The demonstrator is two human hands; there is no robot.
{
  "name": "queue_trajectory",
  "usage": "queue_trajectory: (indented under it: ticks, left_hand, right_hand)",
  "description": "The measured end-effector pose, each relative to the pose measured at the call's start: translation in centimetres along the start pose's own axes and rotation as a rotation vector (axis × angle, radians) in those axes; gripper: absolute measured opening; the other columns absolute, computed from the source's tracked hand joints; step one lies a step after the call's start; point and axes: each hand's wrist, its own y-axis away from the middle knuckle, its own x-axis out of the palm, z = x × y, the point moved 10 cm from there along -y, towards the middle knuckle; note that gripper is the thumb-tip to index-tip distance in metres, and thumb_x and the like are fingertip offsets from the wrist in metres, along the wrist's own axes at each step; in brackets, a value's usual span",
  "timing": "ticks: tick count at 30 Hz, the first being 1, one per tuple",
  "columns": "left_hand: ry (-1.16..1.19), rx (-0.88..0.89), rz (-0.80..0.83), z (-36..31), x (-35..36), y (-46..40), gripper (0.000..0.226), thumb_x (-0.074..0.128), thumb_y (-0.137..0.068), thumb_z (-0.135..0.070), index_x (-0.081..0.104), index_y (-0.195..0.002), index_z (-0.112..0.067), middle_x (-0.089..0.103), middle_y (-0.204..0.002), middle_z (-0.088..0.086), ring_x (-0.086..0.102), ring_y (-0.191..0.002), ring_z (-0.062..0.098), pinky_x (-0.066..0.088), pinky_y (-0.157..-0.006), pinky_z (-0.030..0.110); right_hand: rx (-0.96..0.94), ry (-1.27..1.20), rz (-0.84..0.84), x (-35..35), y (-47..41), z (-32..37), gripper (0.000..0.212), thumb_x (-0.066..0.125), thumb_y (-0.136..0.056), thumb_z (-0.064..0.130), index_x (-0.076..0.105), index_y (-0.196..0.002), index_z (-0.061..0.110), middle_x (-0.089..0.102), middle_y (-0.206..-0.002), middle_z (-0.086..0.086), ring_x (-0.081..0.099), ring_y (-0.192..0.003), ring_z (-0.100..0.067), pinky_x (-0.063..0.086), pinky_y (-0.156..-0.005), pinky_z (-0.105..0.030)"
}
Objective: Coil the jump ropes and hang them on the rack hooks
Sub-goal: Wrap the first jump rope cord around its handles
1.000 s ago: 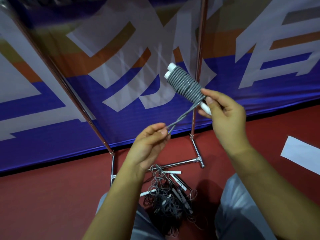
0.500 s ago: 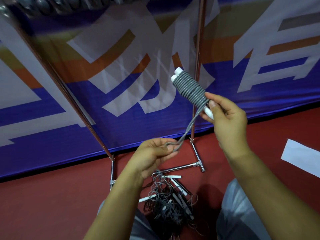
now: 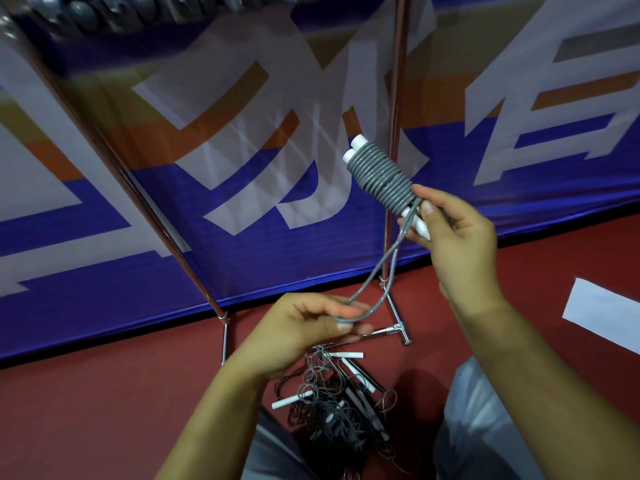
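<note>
Two bare hands worked on one grey jump rope with white plastic handles [image 3: 381,178], which was held up in front of the blue banner with large white and orange letters [image 3: 242,188]. The right hand [image 3: 457,233] grasped the lower end of the two handles, and the grey cord was wound tightly around them in many turns. A loose loop of this cord hung down to the left hand [image 3: 304,334], which pinched the loop between thumb and fingers. On the red floor [image 3: 104,393], near the person's knees, lay a tangled pile of dark jump ropes with white handles [image 3: 336,403]. Just behind it stood the chrome metal rack [image 3: 389,237], and a white paper sheet [image 3: 602,313] lay at the right.
</note>
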Motion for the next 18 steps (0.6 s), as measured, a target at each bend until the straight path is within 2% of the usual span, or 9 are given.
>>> queue_trajectory:
  ticks: [3, 5, 6, 8, 10, 13, 15, 16, 18]
  left_hand:
    - [-0.005, -0.012, -0.059, 0.1, -0.6, 0.1, 0.019, 0.064, -0.078, 0.000, 0.076, -0.091, -0.005, 0.072, -0.105, 0.012, 0.069, -0.097, 0.022, 0.053, -0.083, 0.026]
    - [0.216, -0.010, -0.047, -0.1, -0.9, 0.2, 0.022, 0.075, -0.074, -0.008, 0.075, -0.095, -0.003, 0.071, -0.107, 0.017, 0.069, -0.098, 0.024, 0.054, -0.083, 0.030]
    - [0.358, -0.004, -0.055, -0.3, -1.3, 0.2, 0.031, 0.082, -0.067, -0.018, 0.075, -0.093, -0.001, 0.071, -0.105, 0.018, 0.069, -0.097, 0.025, 0.055, -0.082, 0.033]
    - [0.594, 0.027, -0.178, -0.4, -2.8, -0.1, 0.047, 0.092, -0.049, -0.032, 0.076, -0.079, 0.000, 0.073, -0.092, 0.016, 0.071, -0.087, 0.022, 0.057, -0.075, 0.034]
    - [0.670, 0.077, -0.340, -0.5, -4.5, -0.2, 0.049, 0.096, -0.037, -0.035, 0.074, -0.067, -0.003, 0.072, -0.078, 0.011, 0.072, -0.079, 0.017, 0.058, -0.069, 0.031]
    - [0.637, 0.148, -0.426, -1.6, -5.2, -0.1, 0.036, 0.095, -0.041, -0.020, 0.073, -0.065, -0.005, 0.072, -0.077, 0.010, 0.072, -0.084, 0.018, 0.058, -0.071, 0.030]
    - [0.607, 0.179, -0.441, -2.4, -5.2, 0.0, 0.018, 0.082, -0.054, -0.007, 0.069, -0.066, -0.008, 0.071, -0.076, 0.008, 0.072, -0.084, 0.020, 0.058, -0.072, 0.032]
    - [0.600, 0.202, -0.454, -2.7, -5.4, 0.1, 0.016, 0.074, -0.060, -0.001, 0.064, -0.068, -0.011, 0.070, -0.074, 0.006, 0.072, -0.084, 0.021, 0.057, -0.073, 0.033]
    - [0.543, 0.230, -0.478, -3.1, -5.8, 0.0, 0.028, 0.063, -0.071, 0.010, 0.051, -0.074, -0.015, 0.067, -0.072, 0.001, 0.070, -0.085, 0.021, 0.056, -0.079, 0.035]
  right_hand:
    - [-0.001, -0.040, 0.005, 0.0, 0.2, 0.6, 0.030, 0.051, -0.096, 0.001, 0.068, -0.099, 0.025, 0.070, -0.099, -0.001, 0.070, -0.091, -0.017, 0.056, -0.073, -0.023]
    - [-0.003, -0.048, 0.001, -0.3, 0.2, 0.9, 0.028, 0.051, -0.096, 0.002, 0.068, -0.100, 0.024, 0.070, -0.098, 0.000, 0.070, -0.091, -0.017, 0.056, -0.074, -0.023]
    - [-0.006, -0.043, 0.003, -0.3, 0.2, 1.0, 0.028, 0.051, -0.096, 0.002, 0.068, -0.101, 0.024, 0.070, -0.099, 0.001, 0.070, -0.091, -0.017, 0.056, -0.074, -0.023]
    - [-0.014, -0.032, 0.020, -0.1, 0.6, 0.9, 0.030, 0.052, -0.095, 0.001, 0.068, -0.100, 0.025, 0.072, -0.096, 0.006, 0.070, -0.093, -0.015, 0.056, -0.074, -0.023]
    - [-0.006, -0.030, 0.048, 0.5, 1.1, 0.4, 0.031, 0.052, -0.095, 0.000, 0.069, -0.099, 0.026, 0.073, -0.092, 0.011, 0.069, -0.094, -0.013, 0.056, -0.074, -0.022]
    - [0.020, -0.041, 0.058, 0.7, 1.4, -0.3, 0.030, 0.051, -0.095, -0.001, 0.068, -0.099, 0.024, 0.073, -0.092, 0.013, 0.069, -0.095, -0.013, 0.056, -0.075, -0.023]
    - [0.035, -0.047, 0.048, 0.5, 1.4, -0.6, 0.029, 0.051, -0.095, 0.000, 0.069, -0.099, 0.022, 0.073, -0.092, 0.010, 0.069, -0.094, -0.013, 0.056, -0.074, -0.023]
    - [0.041, -0.049, 0.042, 0.4, 1.4, -0.8, 0.029, 0.051, -0.095, 0.000, 0.069, -0.099, 0.022, 0.072, -0.093, 0.009, 0.070, -0.093, -0.013, 0.056, -0.074, -0.023]
    - [0.057, -0.053, 0.038, 0.3, 1.5, -1.1, 0.030, 0.051, -0.095, 0.000, 0.069, -0.098, 0.023, 0.072, -0.092, 0.008, 0.070, -0.092, -0.013, 0.056, -0.074, -0.023]
